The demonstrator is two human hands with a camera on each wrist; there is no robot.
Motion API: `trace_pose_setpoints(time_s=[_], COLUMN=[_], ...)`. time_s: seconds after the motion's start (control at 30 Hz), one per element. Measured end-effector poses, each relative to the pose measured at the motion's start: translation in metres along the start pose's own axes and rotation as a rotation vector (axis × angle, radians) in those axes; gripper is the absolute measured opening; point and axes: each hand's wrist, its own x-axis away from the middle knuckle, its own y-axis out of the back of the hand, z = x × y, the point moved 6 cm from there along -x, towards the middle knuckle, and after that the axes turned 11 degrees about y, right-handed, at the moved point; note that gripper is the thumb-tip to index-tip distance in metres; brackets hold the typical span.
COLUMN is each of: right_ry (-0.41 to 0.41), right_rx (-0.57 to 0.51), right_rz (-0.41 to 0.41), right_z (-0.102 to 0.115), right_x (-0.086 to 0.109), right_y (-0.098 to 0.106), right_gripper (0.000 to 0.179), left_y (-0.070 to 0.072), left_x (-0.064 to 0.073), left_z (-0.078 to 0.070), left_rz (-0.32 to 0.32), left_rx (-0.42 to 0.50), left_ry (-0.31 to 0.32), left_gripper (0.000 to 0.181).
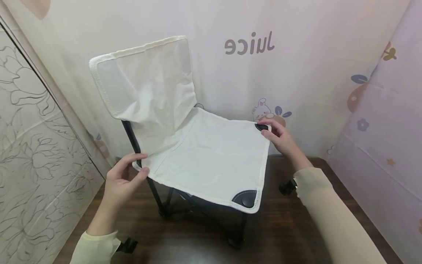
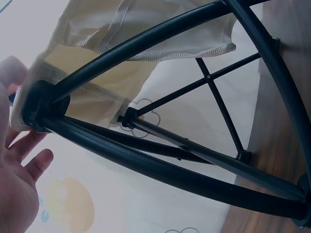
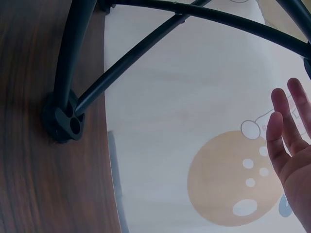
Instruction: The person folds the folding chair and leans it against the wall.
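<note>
A white fabric folding chair (image 1: 214, 157) stands unfolded on a dark wooden surface, its backrest (image 1: 145, 80) to the left. Black corner patches (image 1: 245, 198) reinforce the seat. My left hand (image 1: 120, 179) grips the seat's corner by the backrest between thumb and forefinger. At the far right corner, my right hand (image 1: 280, 137) pinches the seat edge over another black patch. The left wrist view shows the black tube frame (image 2: 165, 170) from beneath, with crossing legs. In the right wrist view, the other fingers of my right hand (image 3: 294, 145) extend below the seat, and a leg's plastic foot (image 3: 63, 119) rests on the wood.
Brown wood-grain surface (image 1: 283, 227) lies under the chair. A pale printed curtain (image 1: 296, 73) hangs close behind, with a pinkish one (image 1: 379, 154) on the right. To the left rises a panel with line-drawn flowers (image 1: 36, 157). Black wrist mounts (image 1: 287, 187) sit at my cuffs.
</note>
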Motion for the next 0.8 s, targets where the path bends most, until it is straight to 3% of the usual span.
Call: trace_pose_setpoints(time_s=[0.17,0.4,0.6,0.8], right_ry=[-0.029,-0.043,-0.047,-0.028], right_rx=[0.021,0.053,0.060,-0.034], right_rz=[-0.015,-0.008,-0.004,0.002], right_z=[-0.002,-0.003,-0.001,0.002], right_x=[0.002,0.003,0.006,0.011], right_y=[-0.001,-0.001,0.000,0.003], right_gripper=[0.036,0.037,0.039,0.036], left_y=[0.000,-0.001,-0.003,-0.002], left_x=[-0.001,0.001,0.002,0.002], left_z=[-0.002,-0.009,-0.016,-0.019], left_rz=[-0.034,-0.097,-0.099,-0.078], left_rx=[-0.072,-0.289,-0.334,-0.349], left_ry=[0.009,-0.022,0.006,0.068], left_gripper=[0.046,0.047,0.048,0.046])
